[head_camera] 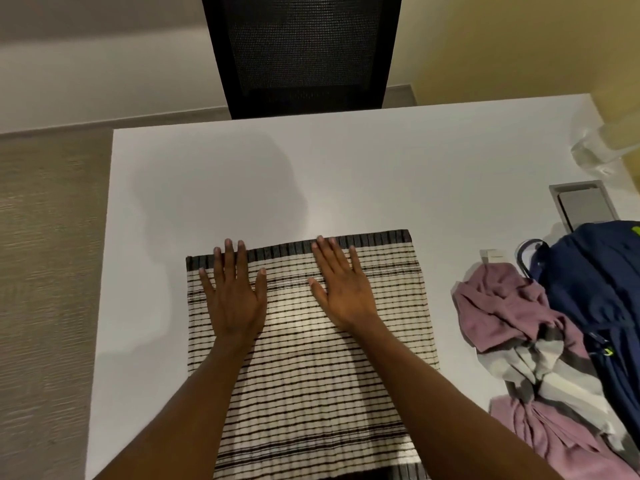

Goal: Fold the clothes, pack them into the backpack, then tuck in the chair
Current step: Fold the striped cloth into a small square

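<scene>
White table (207, 174): striped garment (311, 375) spread flat; left hand (235, 299), right hand (343, 292) pressing it, fingers straight, gripping nothing. Backpack (595, 289) right.

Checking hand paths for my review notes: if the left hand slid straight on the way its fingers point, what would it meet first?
The left hand lies flat on the striped garment; ahead is only bare table to its far edge, then probably the chair.
</scene>
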`<state>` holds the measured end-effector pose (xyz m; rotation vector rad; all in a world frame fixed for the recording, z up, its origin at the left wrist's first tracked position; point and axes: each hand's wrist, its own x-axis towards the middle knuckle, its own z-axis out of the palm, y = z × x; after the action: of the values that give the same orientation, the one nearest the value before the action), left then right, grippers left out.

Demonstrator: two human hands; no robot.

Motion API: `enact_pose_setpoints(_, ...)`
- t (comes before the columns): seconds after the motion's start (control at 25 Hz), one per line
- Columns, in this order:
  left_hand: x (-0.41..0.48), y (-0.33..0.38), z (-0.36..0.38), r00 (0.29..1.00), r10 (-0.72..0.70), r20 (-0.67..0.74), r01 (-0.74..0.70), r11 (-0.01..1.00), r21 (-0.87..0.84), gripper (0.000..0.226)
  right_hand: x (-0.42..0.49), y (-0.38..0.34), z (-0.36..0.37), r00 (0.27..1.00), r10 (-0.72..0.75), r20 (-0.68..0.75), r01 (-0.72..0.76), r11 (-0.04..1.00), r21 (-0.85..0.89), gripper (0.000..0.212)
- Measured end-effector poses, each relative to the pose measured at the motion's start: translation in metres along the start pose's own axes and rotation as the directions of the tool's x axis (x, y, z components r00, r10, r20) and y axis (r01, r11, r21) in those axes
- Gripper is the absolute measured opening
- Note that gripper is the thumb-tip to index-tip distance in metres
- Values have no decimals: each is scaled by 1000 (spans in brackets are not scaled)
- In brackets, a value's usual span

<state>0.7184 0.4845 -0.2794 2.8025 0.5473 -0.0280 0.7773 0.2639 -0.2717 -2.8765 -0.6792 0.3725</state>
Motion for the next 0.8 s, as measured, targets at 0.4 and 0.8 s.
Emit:
enact_pose_setpoints(0.4, 8, -22, -10, 997, -72, -8, 72, 997, 7, 58, -1, 71, -27, 996, 41, -76, -39, 999, 33, 62)
enact_pose_setpoints(0.8, 36, -43, -62, 988, 146, 57, -151, 985, 88, 20, 21, 115, -83, 998, 15, -65, -24, 989, -143, 20)
